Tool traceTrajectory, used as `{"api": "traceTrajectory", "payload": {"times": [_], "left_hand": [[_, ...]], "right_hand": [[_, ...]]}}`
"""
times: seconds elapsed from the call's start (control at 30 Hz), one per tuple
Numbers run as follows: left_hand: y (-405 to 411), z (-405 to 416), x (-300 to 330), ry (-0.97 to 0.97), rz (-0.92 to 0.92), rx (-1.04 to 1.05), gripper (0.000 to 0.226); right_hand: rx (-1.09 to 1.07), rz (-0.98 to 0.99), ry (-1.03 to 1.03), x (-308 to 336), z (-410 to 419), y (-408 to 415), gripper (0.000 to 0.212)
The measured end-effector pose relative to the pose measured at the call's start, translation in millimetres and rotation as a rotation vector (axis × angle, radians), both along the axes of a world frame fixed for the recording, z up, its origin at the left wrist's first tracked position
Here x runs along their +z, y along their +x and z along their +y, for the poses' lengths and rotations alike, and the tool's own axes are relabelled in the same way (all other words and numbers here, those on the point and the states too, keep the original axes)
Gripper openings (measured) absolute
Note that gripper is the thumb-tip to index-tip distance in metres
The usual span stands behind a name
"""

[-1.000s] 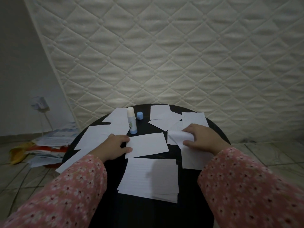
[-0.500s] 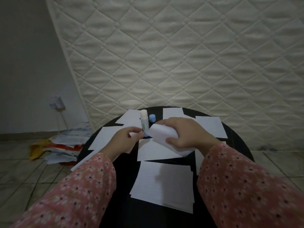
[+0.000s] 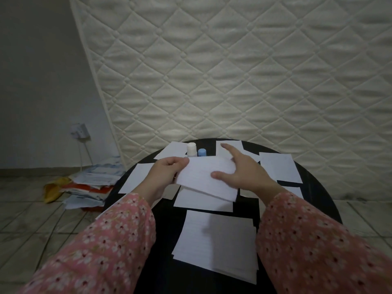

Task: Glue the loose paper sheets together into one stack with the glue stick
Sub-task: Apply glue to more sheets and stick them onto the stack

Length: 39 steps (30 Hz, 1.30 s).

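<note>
A lined white paper sheet [image 3: 203,179] is lifted above the round black table [image 3: 318,198]. My left hand [image 3: 167,172] grips its left edge. My right hand [image 3: 241,168] lies on the sheet's right part with the thumb on top and the index finger stretched out. Behind the sheet the uncapped glue stick [image 3: 191,149] stands upright, with its blue cap [image 3: 202,152] just to its right. A stack of sheets [image 3: 218,240] lies at the table's near side. Several loose sheets, such as the right sheet [image 3: 277,167], are scattered around.
A quilted mattress [image 3: 233,71] leans upright right behind the table. On the tiled floor to the left lies a pile of papers and bags [image 3: 89,185]. A wall socket with a plugged cable [image 3: 79,130] is on the left wall.
Both hands have spread the curled sheet flat between them above the table. My left hand now grips its left edge and my right index finger has straightened. The camera has shifted left.
</note>
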<state>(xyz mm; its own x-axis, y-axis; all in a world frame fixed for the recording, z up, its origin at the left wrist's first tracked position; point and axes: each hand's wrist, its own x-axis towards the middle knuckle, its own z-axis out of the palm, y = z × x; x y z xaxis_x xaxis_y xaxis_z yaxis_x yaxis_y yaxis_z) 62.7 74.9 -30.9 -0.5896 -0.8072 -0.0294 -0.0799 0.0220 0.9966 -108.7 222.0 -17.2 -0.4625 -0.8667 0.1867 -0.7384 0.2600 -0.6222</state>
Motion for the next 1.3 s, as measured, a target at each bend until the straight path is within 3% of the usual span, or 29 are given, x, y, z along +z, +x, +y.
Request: {"api": "traceTrajectory", "payload": {"times": [0.1, 0.17, 0.33, 0.43, 0.57, 0.8, 1.3], "left_hand": [[4, -11, -9, 0.087, -0.003, 0.089, 0.013], [7, -13, -14, 0.101, -0.058, 0.109, 0.015], [10, -12, -19, -0.075, -0.184, 0.125, 0.025], [6, -12, -24, -0.262, -0.307, 0.104, 0.019], [4, -12, -29, -0.331, -0.386, 0.096, 0.015], [3, -11, -26, -0.264, -0.426, 0.053, 0.022], [10, -13, -24, -0.245, -0.452, -0.018, 0.027]], "right_hand": [[-0.069, -0.555, -0.034, -7, 4, -7, 0.046], [-0.110, -0.629, 0.014, -10, 5, -10, 0.036], [-0.184, -0.473, 0.090, -16, 2, -12, 0.025], [-0.205, -0.400, 0.119, -22, 1, -11, 0.026], [-0.243, -0.336, 0.240, -24, 2, -4, 0.023], [-0.247, -0.307, 0.277, -17, 6, 5, 0.038], [-0.205, -0.304, 0.326, -16, 6, 3, 0.043]]}}
